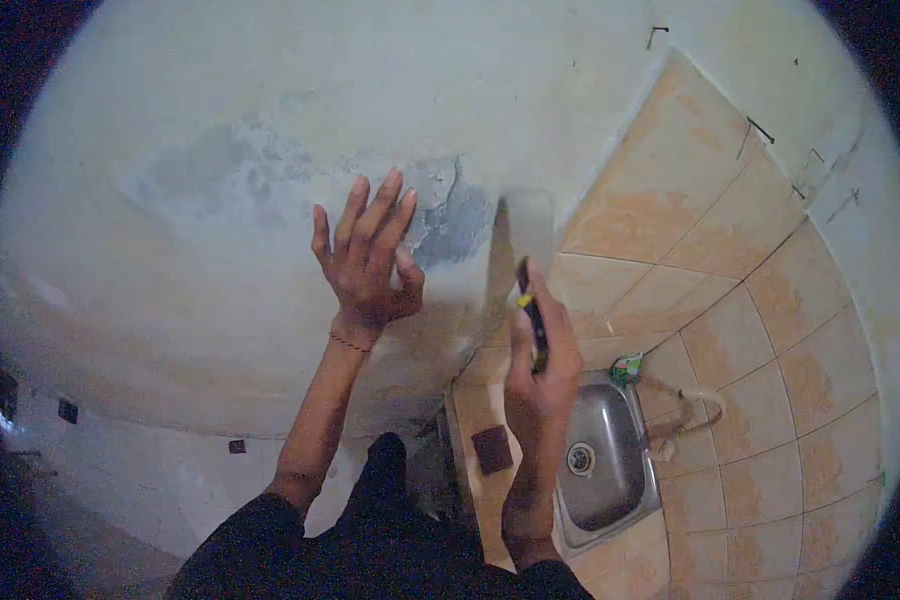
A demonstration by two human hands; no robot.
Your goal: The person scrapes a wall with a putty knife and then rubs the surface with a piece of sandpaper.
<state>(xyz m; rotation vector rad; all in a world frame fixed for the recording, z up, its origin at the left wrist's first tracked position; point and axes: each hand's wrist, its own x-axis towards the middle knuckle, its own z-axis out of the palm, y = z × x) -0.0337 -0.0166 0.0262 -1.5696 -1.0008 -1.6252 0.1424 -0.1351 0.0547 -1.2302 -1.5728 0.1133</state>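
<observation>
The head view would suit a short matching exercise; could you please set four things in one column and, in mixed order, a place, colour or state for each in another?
Column one:
1. Left hand
2. Scraper
3. Sink
4. Small square piece

Column two:
A. Grey metal, with a round drain
B. Dark reddish-brown, on the counter
C. At the wall, with a thin band round its wrist
D. Gripped in the right hand

Right pairs: 1-C, 2-D, 3-A, 4-B.
</observation>
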